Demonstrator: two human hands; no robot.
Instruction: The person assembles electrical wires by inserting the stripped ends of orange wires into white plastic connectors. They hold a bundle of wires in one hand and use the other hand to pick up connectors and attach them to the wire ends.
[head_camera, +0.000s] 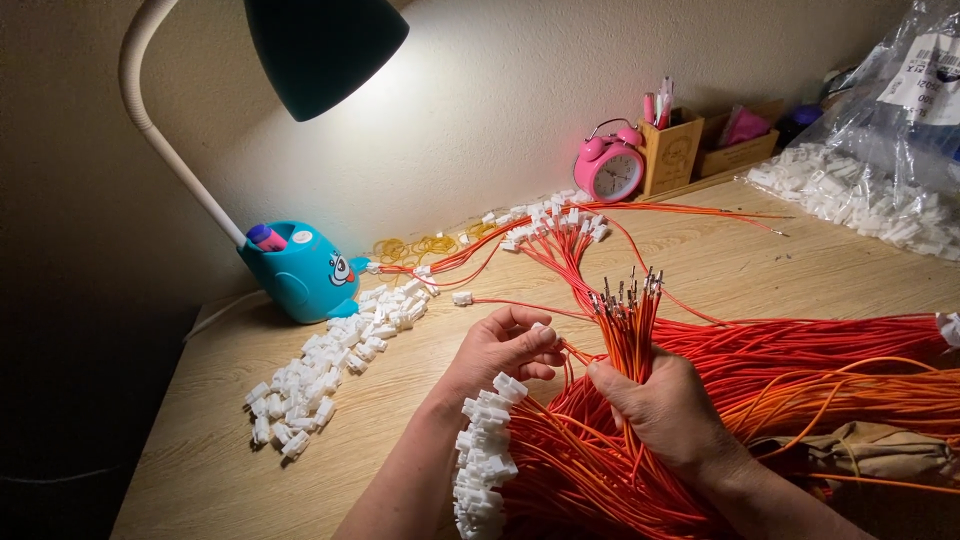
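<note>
Two hands: right hand (668, 405) fingers clamped on one orange wire bundle (628, 330); left hand (505, 345) pinching perhaps one white connector (541, 328).

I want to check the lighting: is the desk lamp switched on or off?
On. The desk lamp throws a bright patch on the wall under its dark green shade and lights the wooden desk.

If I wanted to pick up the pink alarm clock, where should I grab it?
Probably by the thin handle arching over the top of the clock, coming down from above. The clock stands upright against the wall, with a wooden pen holder tight on its right and white connectors in front, so the top is the freest way in.
</note>
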